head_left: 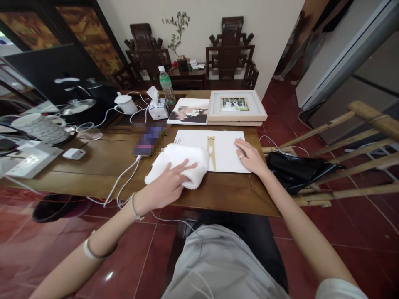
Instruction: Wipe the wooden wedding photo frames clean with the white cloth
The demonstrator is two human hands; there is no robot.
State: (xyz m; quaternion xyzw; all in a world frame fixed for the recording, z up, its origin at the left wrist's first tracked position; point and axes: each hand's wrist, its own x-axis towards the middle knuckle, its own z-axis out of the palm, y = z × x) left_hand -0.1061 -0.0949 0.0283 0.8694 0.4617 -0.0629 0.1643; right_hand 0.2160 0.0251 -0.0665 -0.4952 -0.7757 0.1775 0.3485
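The left hand [166, 184] rested, fingers spread, on a fluffy white cloth [168, 157]; the right hand [251, 158] lay flat, fingers extended, on a white board's [227, 151] right side.

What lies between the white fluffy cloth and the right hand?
In the head view, a flat tan cat-headed shape on a white rectangular board; the board's white surface shows from there to the right hand.

1. A home, likely a living or dining room
2. Carved dark wooden chairs [231, 54] against a plain wall [199, 25]
3. A potted plant [181, 21] between them
4. Framed photo [235, 104], tissue box [158, 110] and lidded cup [126, 104] on a wooden table [230, 193]
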